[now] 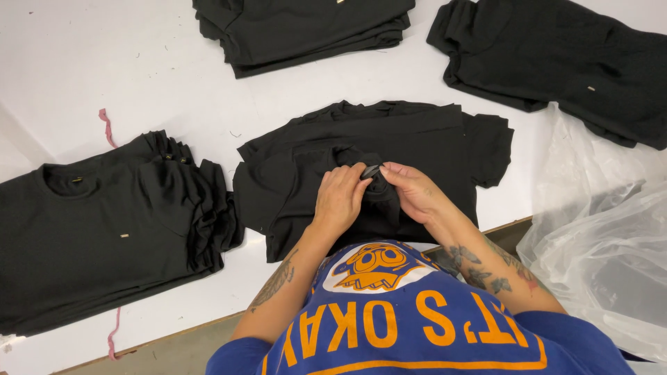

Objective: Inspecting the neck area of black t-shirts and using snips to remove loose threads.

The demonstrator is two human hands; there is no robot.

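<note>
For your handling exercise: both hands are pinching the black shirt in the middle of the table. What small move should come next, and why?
Probably draw the bunched fabric flat: the left hand and right hand pinch a small fold of the black shirt, which lies rumpled.

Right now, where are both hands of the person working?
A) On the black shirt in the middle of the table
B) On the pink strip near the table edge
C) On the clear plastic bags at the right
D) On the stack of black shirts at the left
A: the left hand and right hand meet in a pinching grip on the middle black shirt.
</note>
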